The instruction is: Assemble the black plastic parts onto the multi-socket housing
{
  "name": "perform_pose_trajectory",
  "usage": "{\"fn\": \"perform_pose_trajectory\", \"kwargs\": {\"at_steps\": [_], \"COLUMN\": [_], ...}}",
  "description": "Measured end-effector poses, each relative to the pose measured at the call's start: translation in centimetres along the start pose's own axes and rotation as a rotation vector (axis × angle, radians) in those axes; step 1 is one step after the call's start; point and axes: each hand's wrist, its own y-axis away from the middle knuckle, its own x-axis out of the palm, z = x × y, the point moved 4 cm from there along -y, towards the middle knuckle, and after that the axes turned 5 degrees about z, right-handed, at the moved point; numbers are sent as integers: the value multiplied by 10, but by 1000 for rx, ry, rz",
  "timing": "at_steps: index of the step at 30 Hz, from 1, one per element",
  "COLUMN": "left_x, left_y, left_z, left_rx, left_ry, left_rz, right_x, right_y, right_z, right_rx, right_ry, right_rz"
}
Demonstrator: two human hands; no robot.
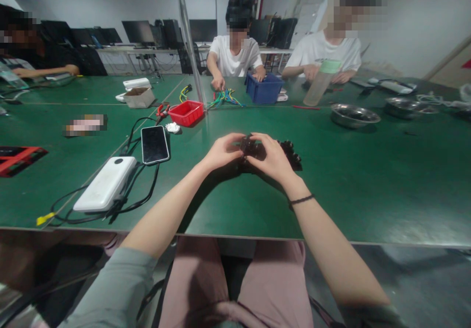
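My left hand and my right hand meet over the green table. Between their fingertips is a small dark part, pinched from both sides; its exact kind is too blurred to tell. More black pieces with knobbly edges lie on the table just behind and right of my right hand, partly covered by it. Shadow under the hands hides what else lies there.
Left of my hands are a phone, a white power bank with black cables, a red tray and red pliers. Metal bowls stand right. Across, people sit by a blue bin and coloured wires. A clear pole rises ahead.
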Motion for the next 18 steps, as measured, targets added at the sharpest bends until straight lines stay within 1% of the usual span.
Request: {"fn": "perform_pose_trajectory", "kwargs": {"at_steps": [8,18], "left_x": [3,5], "left_y": [0,1], "left_z": [0,2], "left_rx": [-16,-26], "left_ry": [72,125], "left_rz": [19,31], "right_x": [2,3], "right_y": [0,0], "right_z": [-1,-2], "right_rx": [-5,-18], "right_ry": [-32,-27], "right_rz": [17,2]}}
